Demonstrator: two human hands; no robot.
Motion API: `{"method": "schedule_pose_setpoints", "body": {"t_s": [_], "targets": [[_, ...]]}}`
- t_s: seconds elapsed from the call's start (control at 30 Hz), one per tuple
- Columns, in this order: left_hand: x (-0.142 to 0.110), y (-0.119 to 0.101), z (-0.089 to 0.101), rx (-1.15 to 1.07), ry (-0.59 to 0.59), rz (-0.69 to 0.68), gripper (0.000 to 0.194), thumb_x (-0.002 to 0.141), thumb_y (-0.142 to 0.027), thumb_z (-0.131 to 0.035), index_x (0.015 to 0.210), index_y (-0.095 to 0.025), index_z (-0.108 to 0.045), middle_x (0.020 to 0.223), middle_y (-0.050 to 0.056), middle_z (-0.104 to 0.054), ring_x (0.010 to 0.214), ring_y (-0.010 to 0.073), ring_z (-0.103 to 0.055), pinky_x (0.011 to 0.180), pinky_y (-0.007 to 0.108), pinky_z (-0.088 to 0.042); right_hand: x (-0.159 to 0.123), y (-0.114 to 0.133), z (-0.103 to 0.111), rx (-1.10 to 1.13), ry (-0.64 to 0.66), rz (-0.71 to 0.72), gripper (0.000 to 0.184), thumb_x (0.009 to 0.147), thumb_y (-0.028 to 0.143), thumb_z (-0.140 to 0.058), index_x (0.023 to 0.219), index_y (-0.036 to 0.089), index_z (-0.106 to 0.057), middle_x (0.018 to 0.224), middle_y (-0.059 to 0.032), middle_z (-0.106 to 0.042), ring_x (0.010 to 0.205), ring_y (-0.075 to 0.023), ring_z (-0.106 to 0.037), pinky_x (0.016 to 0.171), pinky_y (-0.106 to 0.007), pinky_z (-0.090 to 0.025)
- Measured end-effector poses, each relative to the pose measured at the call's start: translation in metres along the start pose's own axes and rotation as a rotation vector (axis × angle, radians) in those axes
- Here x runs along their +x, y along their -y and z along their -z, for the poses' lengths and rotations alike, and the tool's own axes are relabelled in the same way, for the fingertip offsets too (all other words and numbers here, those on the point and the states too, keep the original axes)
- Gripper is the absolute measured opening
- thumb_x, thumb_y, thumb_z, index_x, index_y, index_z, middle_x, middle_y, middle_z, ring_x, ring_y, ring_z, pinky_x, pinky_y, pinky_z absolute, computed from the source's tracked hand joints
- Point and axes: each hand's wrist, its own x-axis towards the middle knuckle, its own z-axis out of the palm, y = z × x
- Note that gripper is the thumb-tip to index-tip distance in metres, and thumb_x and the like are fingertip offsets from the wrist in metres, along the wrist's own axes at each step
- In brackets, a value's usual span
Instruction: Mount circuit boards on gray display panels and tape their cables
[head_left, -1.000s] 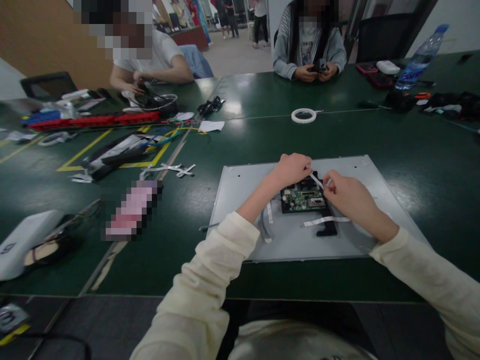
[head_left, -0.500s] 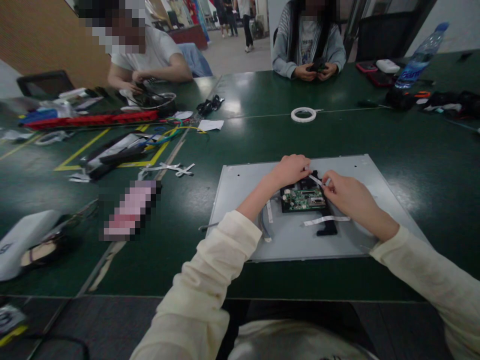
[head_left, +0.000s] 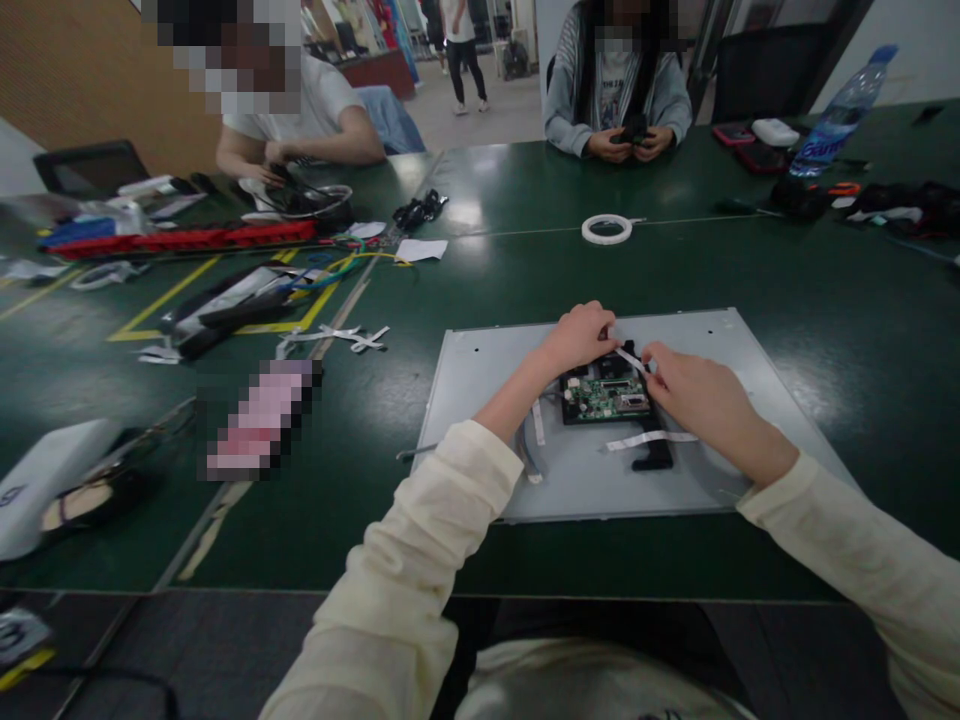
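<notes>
A strip of white tape (head_left: 630,359) stretches between my two hands over the far right of a black bracket (head_left: 660,455). My left hand (head_left: 581,335) is closed on the strip's left end. The other end is pinched by my right hand (head_left: 686,390). Below them a green circuit board (head_left: 604,398) sits on the bracket, which lies on a flat grey metal panel (head_left: 480,400). A second tape strip (head_left: 652,440) crosses the bracket's lower arm. Left of the board, another tape piece (head_left: 539,422) lies by a grey cable (head_left: 529,455).
A roll of white tape (head_left: 607,230) lies beyond the panel. To the left are a phone (head_left: 262,415), loose tape strips (head_left: 360,338) and a white box-like device (head_left: 56,480). A water bottle (head_left: 844,115) stands far right. Two people sit across the green table (head_left: 495,270).
My hands stay almost in place, with my left hand shifting slightly leftward and up. The strip remains between them. A person in the background has walked left.
</notes>
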Motion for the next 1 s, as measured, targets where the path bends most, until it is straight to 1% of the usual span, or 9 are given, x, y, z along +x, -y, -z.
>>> {"method": "schedule_pose_setpoints", "body": {"t_s": [0.17,0.3,0.53,0.73,0.9,1.0], "targets": [[0.0,0.0,0.001,-0.08,-0.006,0.024,0.015,0.078,-0.029,-0.062,0.086,-0.016,-0.062,0.09,0.005,-0.057,0.088,0.0193,-0.055,0.078,0.03,-0.042,-0.001,0.0,0.002,-0.015,0.027,0.035,0.022,0.093,0.031,-0.038,0.112,0.022,-0.047,0.085,-0.0044,-0.064,0.066,-0.0178,-0.058,0.049,-0.026,-0.016],[0.001,0.003,0.0,-0.111,-0.004,0.035,0.015,0.077,-0.028,-0.063,0.086,-0.016,-0.062,0.088,0.004,-0.057,0.086,0.0181,-0.054,0.077,0.029,-0.042,-0.001,-0.002,0.002,-0.011,0.067,0.048,0.025,0.093,0.032,-0.04,0.115,0.021,-0.045,0.084,-0.0053,-0.064,0.066,-0.0182,-0.059,0.05,-0.026,-0.017],[0.003,0.011,0.003,-0.144,-0.003,-0.043,0.019,0.075,-0.027,-0.064,0.089,-0.015,-0.061,0.082,0.004,-0.059,0.082,0.0174,-0.054,0.075,0.028,-0.041,0.0,-0.007,0.0,0.024,0.092,0.053,0.026,0.093,0.034,-0.041,0.115,0.02,-0.043,0.082,-0.0042,-0.063,0.067,-0.0188,-0.059,0.049,-0.025,-0.018],[0.0,0.014,0.009,-0.18,0.005,-0.051,0.018,0.075,-0.021,-0.062,0.091,-0.014,-0.061,0.083,0.003,-0.059,0.08,0.0161,-0.054,0.073,0.026,-0.042,0.001,-0.008,0.003,0.065,0.109,0.055,0.028,0.091,0.034,-0.043,0.114,0.02,-0.045,0.08,-0.0037,-0.062,0.063,-0.0169,-0.055,0.049,-0.025,-0.018],[-0.001,0.015,0.009,-0.211,-0.024,-0.038,0.015,0.074,-0.016,-0.058,0.088,-0.014,-0.061,0.082,0.003,-0.06,0.079,0.0151,-0.055,0.072,0.026,-0.042,0.004,-0.013,0.001,0.162,0.121,0.06,0.027,0.088,0.033,-0.046,0.111,0.019,-0.048,0.074,-0.0027,-0.061,0.061,-0.0154,-0.054,0.05,-0.024,-0.021],[0.0,0.016,0.008,-0.216,-0.03,-0.035,0.014,0.073,-0.014,-0.057,0.087,-0.014,-0.061,0.082,0.003,-0.06,0.079,0.0148,-0.055,0.073,0.026,-0.043,0.008,-0.025,0.003,0.315,0.184,0.073,0.027,0.084,0.031,-0.05,0.108,0.018,-0.048,0.069,-0.0004,-0.06,0.06,-0.014,-0.054,0.052,-0.023,-0.027]]}}
